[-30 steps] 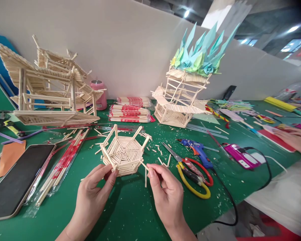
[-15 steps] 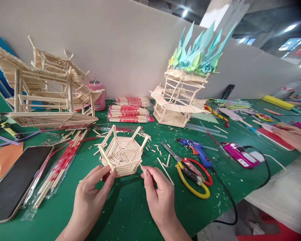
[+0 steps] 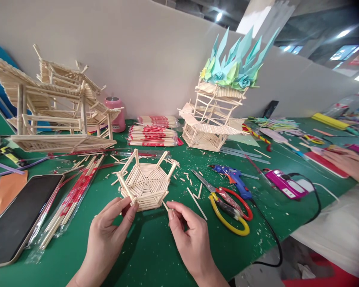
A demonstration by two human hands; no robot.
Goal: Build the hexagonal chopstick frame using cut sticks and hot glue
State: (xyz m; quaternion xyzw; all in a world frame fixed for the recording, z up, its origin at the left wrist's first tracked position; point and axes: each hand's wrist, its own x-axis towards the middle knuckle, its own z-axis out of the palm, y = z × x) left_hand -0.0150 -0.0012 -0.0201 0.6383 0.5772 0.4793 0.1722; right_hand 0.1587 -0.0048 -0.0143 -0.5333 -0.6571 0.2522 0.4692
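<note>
A six-sided base of wooden sticks (image 3: 146,181) sits on the green table, with a web-like floor and short posts and rails round its rim. My left hand (image 3: 109,231) pinches its near left corner between thumb and forefinger. My right hand (image 3: 191,235) is closed on a short wooden stick (image 3: 165,205), which slants up and left toward the base's near right side. Whether the stick's tip touches the base I cannot tell. Right of my hand lie scissors (image 3: 230,207) with red and yellow handles and a blue glue gun (image 3: 235,180).
Behind stand a stick house (image 3: 54,115) and a stick tower (image 3: 217,115) topped with folded paper. Packs of sticks (image 3: 155,135) lie between them. A phone (image 3: 20,219) and bagged sticks (image 3: 71,195) are at left. A co-worker's hand (image 3: 344,159) rests at far right.
My right hand has tilted the short stick and drawn it slightly down from the base's near right corner. My left hand keeps its pinch on the base.
</note>
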